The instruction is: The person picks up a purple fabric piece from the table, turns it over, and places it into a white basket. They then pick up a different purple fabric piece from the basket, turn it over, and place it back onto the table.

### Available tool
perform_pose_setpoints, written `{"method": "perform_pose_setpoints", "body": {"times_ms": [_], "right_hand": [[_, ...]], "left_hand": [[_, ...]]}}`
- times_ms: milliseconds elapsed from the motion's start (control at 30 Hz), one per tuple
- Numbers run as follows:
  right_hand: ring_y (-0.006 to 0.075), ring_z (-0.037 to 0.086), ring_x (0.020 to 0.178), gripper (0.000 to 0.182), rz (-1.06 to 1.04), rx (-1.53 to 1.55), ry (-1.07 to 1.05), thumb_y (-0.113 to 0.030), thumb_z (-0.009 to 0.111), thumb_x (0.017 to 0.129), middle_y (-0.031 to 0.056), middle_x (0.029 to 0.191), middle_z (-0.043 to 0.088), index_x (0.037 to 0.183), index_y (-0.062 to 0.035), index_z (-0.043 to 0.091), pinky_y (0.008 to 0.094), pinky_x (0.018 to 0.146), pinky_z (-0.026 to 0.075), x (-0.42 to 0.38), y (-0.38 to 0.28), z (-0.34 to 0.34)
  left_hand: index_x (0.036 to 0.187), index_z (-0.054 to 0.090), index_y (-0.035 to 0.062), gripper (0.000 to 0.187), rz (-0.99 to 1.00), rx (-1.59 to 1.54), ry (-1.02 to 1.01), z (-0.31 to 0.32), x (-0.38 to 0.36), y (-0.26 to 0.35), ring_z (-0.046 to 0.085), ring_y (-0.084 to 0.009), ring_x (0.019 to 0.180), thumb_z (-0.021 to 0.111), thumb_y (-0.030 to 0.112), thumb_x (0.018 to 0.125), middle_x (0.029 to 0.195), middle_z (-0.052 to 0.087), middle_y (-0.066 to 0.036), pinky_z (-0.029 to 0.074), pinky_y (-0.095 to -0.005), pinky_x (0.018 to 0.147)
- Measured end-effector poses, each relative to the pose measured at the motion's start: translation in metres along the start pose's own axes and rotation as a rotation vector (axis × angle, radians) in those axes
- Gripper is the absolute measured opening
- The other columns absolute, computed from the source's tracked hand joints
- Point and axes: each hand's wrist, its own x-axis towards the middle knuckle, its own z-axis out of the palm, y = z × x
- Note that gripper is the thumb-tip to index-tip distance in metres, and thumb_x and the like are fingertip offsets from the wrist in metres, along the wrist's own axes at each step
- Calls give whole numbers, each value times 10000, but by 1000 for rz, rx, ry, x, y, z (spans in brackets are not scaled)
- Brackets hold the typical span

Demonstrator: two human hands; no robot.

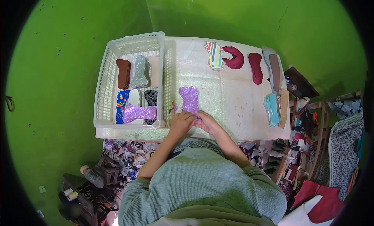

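Observation:
A purple glittery cut-out piece (189,99), wide at the ends and narrow in the middle, lies on the white table in front of me. My left hand (181,124) is closed at its lower end, with the fingers bent over the edge. From the other side my right hand (207,123) pinches the same end, thumb on top. The fingers of both hands nearly meet and hide that end. A small purple scrap (175,108) lies just above my left hand. More purple glittery pieces (139,113) rest in the basket to the left.
The white plastic basket (163,80) holds stacks in brown (123,74), silver (140,72) and other colours. Striped pieces (215,56), a dark red curved bundle (235,58), dark red pieces (255,68) and teal pieces (271,109) lie on the table (237,97). Fabric scraps (128,159) cover the floor.

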Motion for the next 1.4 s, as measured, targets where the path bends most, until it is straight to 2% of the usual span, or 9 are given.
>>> {"method": "perform_pose_setpoints", "body": {"times_ms": [67,200,400,500,600,733,800,900,1400], "right_hand": [[192,575,933,308,-176,19,-47,-186,433,917,111,1068,560,1192,-46,437,296,788,497,11,5,-5],[190,557,970,309,-187,-16,-43,-135,396,923,106,1100,538,1216,-43,426,302,801,500,-3,-11,5],[223,588,947,343,-163,-14,-175,-98,382,913,145,1125,545,1244,-10,409,313,807,501,-25,-24,8],[229,598,943,338,-128,-94,-185,-97,378,913,155,1108,563,1233,5,414,319,804,500,-32,-27,3],[203,603,924,330,-116,-118,-192,-111,412,908,130,1061,588,1220,-7,437,305,778,501,-36,-27,-4],[156,604,850,342,-224,-208,-164,-159,520,876,83,1014,603,1186,-19,481,252,695,483,-41,-30,-17],[135,602,815,337,-262,-233,-119,-176,559,860,63,981,613,1155,-21,512,231,662,472,-44,-35,-24],[64,562,666,238,-415,-354,170,-207,596,844,13,797,629,995,-23,607,195,577,422,-51,-45,-25],[71,542,620,248,-612,-296,150,-195,477,916,18,738,608,996,9,595,204,541,419,-48,-51,-5]], "left_hand": [[889,619,69,148,85,-24,32,-3,1,8,561,-257,841,625,110,747,908,609,-67,440,-377,723],[942,602,47,200,-14,-201,110,-1,3,3,555,-263,869,633,105,753,944,588,-99,444,-367,742],[1203,335,-4,566,-679,-785,268,7,16,-4,540,-159,750,671,154,776,923,534,-145,463,-277,640],[1247,251,24,616,-857,-1040,184,-3,28,-2,545,-193,885,656,123,793,1040,500,-154,481,-272,713],[1210,329,17,539,-926,-1210,288,-15,44,10,559,-160,839,654,107,790,1005,540,-124,475,-257,698],[1104,456,4,371,-800,-1173,259,-18,50,9,570,-118,770,643,94,797,905,590,-81,472,-243,683],[979,551,-2,224,-777,-1136,300,-25,52,13,523,-64,633,643,109,807,763,592,-23,434,-202,575],[919,578,8,156,-698,-1101,296,-29,50,8,529,-52,642,635,109,815,744,599,-9,433,-195,573],[957,595,-20,220,-757,-1092,229,-76,26,-2,560,-80,629,556,181,877,729,592,-7,513,-236,577]]}}
